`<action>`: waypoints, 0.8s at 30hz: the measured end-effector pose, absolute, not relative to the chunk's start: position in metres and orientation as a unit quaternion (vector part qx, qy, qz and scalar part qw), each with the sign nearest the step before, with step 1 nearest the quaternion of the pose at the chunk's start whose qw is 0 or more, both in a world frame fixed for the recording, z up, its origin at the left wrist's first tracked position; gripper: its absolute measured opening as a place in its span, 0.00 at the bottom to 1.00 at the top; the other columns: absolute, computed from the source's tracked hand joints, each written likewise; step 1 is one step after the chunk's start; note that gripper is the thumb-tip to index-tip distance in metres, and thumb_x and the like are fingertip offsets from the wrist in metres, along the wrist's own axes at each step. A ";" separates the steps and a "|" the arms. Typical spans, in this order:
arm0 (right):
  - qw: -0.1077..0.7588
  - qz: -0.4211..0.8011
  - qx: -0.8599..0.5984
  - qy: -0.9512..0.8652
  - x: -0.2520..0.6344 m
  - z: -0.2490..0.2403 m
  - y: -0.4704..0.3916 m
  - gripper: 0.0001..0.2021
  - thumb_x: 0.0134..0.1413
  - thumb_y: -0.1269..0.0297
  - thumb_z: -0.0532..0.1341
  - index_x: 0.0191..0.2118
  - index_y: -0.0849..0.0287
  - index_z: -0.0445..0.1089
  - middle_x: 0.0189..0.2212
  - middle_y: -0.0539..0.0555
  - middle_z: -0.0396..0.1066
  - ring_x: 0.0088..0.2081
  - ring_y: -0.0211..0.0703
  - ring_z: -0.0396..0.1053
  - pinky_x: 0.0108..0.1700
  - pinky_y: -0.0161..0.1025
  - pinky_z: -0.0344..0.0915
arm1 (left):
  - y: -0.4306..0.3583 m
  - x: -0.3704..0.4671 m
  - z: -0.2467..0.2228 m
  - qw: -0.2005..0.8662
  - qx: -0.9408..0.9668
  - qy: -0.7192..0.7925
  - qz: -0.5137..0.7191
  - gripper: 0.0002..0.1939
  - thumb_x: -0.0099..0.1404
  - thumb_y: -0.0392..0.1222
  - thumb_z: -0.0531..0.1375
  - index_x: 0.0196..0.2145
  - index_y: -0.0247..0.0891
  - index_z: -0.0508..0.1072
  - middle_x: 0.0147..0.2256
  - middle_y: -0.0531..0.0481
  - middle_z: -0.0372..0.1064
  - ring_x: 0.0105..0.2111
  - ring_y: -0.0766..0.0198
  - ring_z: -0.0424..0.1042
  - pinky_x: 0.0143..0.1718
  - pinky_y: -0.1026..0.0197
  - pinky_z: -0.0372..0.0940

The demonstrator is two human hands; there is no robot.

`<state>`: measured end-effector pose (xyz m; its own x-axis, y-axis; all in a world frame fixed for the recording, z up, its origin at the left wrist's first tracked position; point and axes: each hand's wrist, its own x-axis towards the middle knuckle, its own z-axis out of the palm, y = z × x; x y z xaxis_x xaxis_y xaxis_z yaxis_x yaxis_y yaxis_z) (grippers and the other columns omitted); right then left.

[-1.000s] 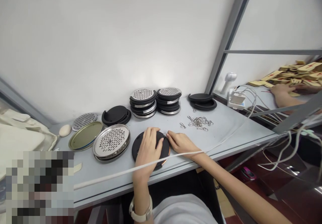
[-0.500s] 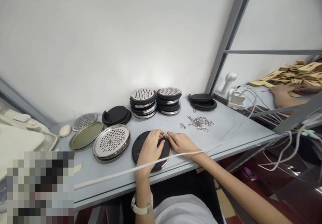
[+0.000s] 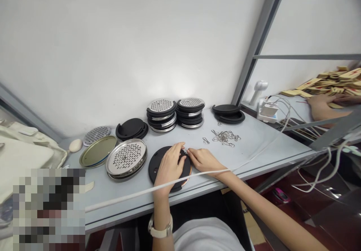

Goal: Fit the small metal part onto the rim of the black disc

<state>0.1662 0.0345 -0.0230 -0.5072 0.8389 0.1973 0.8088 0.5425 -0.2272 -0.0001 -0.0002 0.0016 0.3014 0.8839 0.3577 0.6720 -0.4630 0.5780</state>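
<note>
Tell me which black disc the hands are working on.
The black disc lying alone at the table's front edge, under the left hand; the other black ones sit stacked farther back.

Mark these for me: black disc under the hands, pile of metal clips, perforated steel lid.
black disc (image 3: pixel 156 164), head view, bare left part of its top.
pile of metal clips (image 3: pixel 225 136), head view, middle of the heap.
perforated steel lid (image 3: pixel 126 156), head view, centre of the holes.

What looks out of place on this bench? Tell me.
A white cord lies slack across the bench, over both forearms and the black disc under the left hand. Small metal clips lie loosely scattered. Nothing looks damaged.
</note>
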 end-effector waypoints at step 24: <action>0.184 0.072 -0.460 -0.866 0.168 -0.025 0.033 0.14 0.63 0.66 0.46 0.31 0.61 0.66 0.25 0.53 0.72 0.24 0.37 0.66 0.28 0.33 0.47 | -0.001 0.000 0.006 0.223 0.791 0.451 0.347 0.22 0.64 0.28 0.50 0.54 0.46 0.62 0.44 0.50 0.67 0.47 0.62 0.65 0.51 0.56 0.60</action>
